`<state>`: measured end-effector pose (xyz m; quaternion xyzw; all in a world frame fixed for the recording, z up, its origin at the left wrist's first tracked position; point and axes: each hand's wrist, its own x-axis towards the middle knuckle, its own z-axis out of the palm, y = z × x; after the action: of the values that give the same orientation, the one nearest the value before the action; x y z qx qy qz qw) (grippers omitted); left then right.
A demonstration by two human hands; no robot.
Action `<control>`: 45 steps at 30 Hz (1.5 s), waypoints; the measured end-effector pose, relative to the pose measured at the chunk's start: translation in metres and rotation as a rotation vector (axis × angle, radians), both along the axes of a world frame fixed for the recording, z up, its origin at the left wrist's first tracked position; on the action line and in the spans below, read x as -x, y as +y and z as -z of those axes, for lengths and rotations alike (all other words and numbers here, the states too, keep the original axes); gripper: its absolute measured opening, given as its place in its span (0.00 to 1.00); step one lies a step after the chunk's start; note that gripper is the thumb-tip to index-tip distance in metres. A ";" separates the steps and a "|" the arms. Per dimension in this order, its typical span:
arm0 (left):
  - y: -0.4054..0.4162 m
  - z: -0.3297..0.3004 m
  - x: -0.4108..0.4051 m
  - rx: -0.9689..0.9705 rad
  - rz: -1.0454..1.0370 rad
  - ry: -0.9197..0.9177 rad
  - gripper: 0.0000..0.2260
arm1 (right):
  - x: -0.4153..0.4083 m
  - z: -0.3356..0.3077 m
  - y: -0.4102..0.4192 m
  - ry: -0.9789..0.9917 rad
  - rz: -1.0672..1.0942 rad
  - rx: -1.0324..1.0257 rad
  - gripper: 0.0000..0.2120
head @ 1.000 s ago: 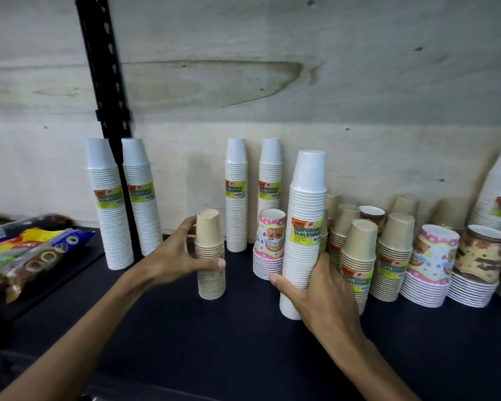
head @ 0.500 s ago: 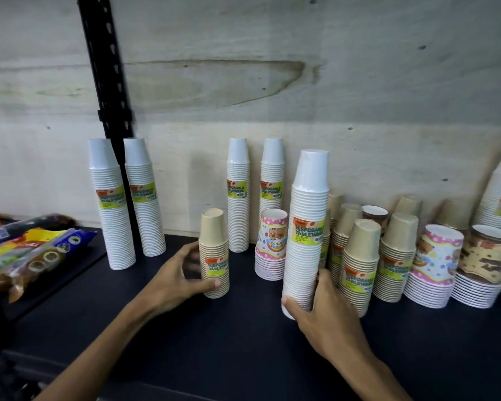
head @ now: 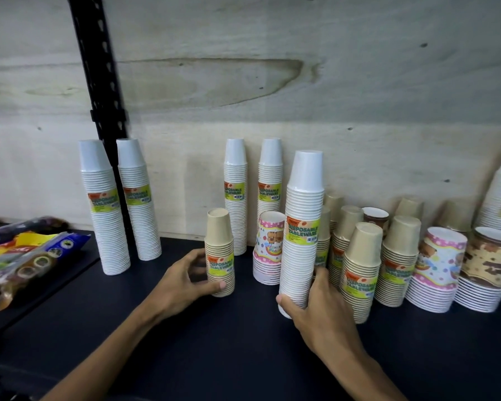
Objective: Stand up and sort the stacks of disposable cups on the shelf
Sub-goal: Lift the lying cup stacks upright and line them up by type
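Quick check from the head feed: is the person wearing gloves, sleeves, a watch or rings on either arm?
No. The left hand and right hand are bare, with no gloves, rings or watch visible. Both forearms are uncovered to the frame edge; no sleeves show.

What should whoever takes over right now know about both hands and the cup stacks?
Left hand: gripping the short tan stack, upright on the shelf.
Right hand: gripping the base of the tall white stack.
Done: four white stacks stand along the back wall, two at left, two at centre.
Left: place both held stacks with their kinds; tan stacks and patterned stacks crowd the right.
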<state>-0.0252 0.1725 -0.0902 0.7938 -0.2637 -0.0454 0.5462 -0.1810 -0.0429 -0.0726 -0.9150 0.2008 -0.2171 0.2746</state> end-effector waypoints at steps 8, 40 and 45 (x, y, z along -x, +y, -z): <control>-0.003 0.009 -0.006 -0.001 0.017 -0.018 0.34 | -0.004 0.001 0.001 0.005 0.019 -0.003 0.32; 0.120 -0.013 -0.025 0.053 -0.831 -0.155 0.27 | -0.048 -0.028 0.130 0.066 -0.452 -0.138 0.13; 0.128 -0.015 -0.045 -0.038 -0.781 -0.090 0.35 | -0.116 -0.019 0.158 0.087 -0.421 -0.279 0.23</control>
<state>0.0201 0.3008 -0.0753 0.8454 0.0356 0.1958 0.4956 -0.0649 0.1153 -0.0535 -0.8982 0.0455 -0.0859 0.4286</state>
